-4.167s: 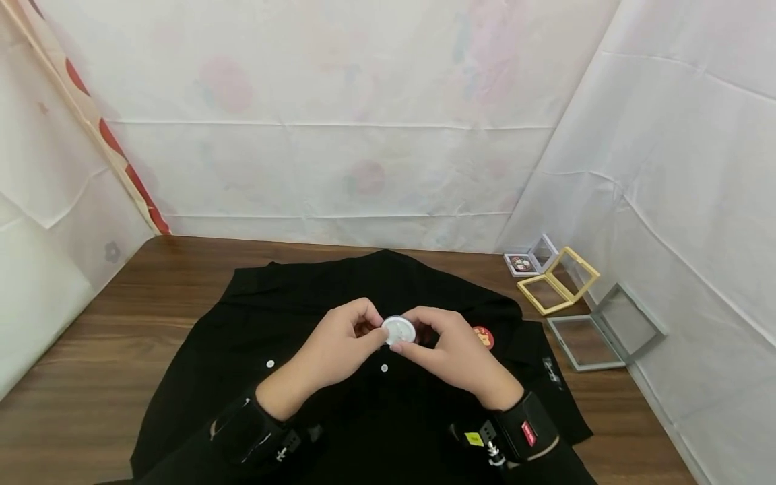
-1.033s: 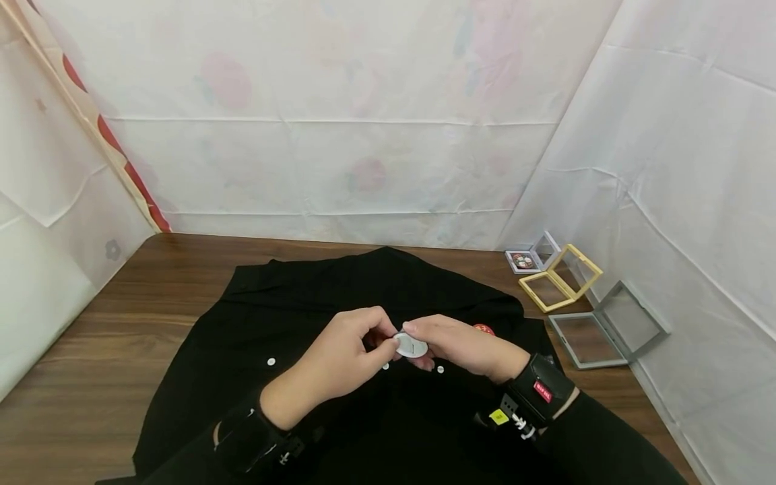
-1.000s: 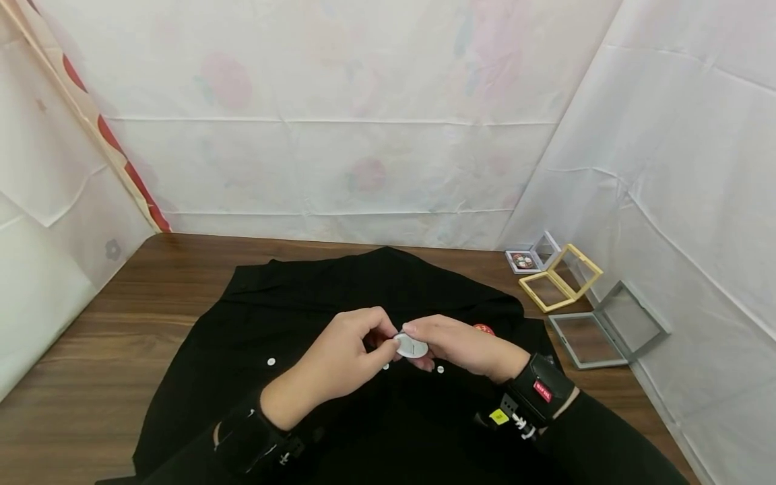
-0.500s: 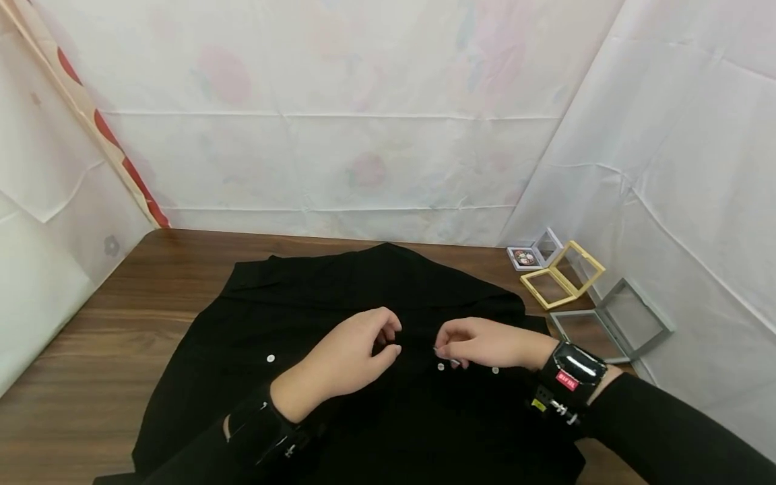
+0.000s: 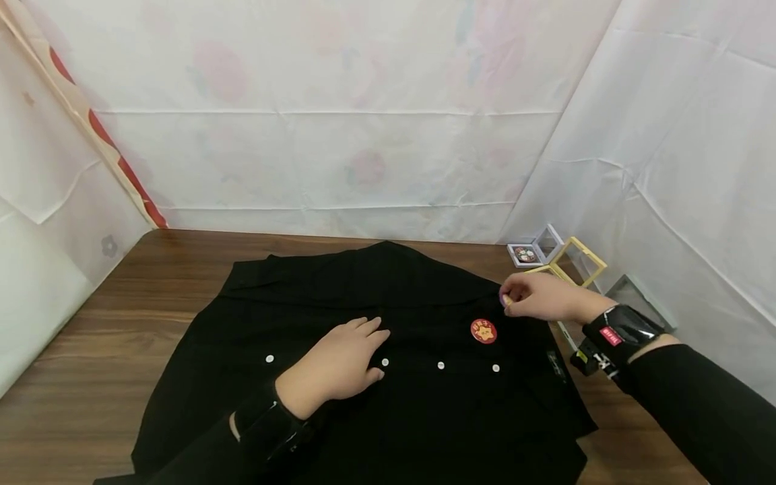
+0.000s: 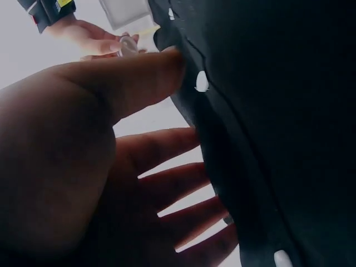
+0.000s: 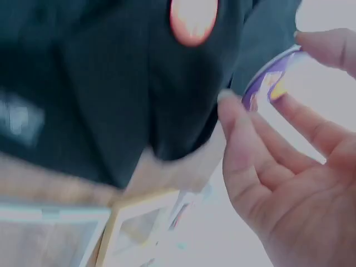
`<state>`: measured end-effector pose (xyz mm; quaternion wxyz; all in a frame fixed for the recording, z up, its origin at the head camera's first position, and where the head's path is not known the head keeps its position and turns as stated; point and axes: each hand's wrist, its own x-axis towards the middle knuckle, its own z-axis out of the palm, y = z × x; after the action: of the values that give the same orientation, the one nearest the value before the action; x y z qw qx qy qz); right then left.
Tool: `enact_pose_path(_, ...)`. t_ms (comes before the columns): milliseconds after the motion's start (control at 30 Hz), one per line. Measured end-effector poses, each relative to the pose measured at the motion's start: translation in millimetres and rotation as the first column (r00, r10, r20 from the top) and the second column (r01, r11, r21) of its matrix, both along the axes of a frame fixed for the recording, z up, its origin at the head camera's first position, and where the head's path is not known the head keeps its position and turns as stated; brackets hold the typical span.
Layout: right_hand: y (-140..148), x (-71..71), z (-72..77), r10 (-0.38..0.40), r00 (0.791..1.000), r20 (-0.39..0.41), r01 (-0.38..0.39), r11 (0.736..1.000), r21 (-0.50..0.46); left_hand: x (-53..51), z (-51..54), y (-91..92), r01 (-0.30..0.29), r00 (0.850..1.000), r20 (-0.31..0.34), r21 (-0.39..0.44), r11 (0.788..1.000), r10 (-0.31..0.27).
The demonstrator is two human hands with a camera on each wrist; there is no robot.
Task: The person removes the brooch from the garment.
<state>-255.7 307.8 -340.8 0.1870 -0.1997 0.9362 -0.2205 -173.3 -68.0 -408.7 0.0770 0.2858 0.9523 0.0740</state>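
Note:
A black button-front shirt [image 5: 424, 417] lies spread on the wooden table. My left hand [image 5: 342, 357] rests on its middle with fingers spread, next to the white shirt buttons. Over the shirt's far right part, my right hand [image 5: 548, 296] pinches a round button badge [image 7: 261, 83] by its edge, between thumb and fingers. In the right wrist view the badge shows a purple face with yellow; its pale back [image 6: 129, 47] appears in the left wrist view. A red round badge with a yellow figure [image 5: 483, 331] sits on the shirt, just below and left of my right hand.
At the right stand several opened clear-paned cases: a small lilac one holding a round badge [image 5: 525, 254], a yellow one [image 5: 582, 252] and a grey one [image 5: 642, 303], the latter two partly behind my right hand and arm. White curtains border the table.
Both hands held the badge at the shirt's middle. My left hand has let go and lies on the shirt. My right hand has carried the badge right and away, toward the cases.

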Motion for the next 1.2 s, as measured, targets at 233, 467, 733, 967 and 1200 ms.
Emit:
enact_pose_path(233,32,-23.4,-4.9,-0.077,0.983,-0.164,0.107,0.977,0.185,2.3,-6.1,-4.1,-0.012,0.998,0.058,-0.040,0.999,0.015)
enact_pose_path(467,51,-36.6,-17.5,-0.119,0.956,-0.270,0.203,0.928,0.312,2.8,-6.2,-1.7,-0.015,0.997,0.069,-0.040,0.999,0.018)
enact_pose_path(733,59,-44.3,-30.9,-0.151,0.950,-0.272,0.253,0.884,0.393,4.6,-5.9,1.1,-0.018,0.997,0.068,-0.034,0.999,0.021)
enact_pose_path(967,67,-57.7,-42.5,-0.208,0.949,-0.235,0.286,0.883,0.372,4.8,-5.6,2.1,-0.022,0.997,0.069,-0.029,0.999,0.024)
enact_pose_path(1200,69,-58.8,-47.8,-0.222,0.962,-0.161,0.268,0.887,0.377,4.5,-6.1,2.5,-0.025,0.997,0.069,-0.038,0.999,0.027)
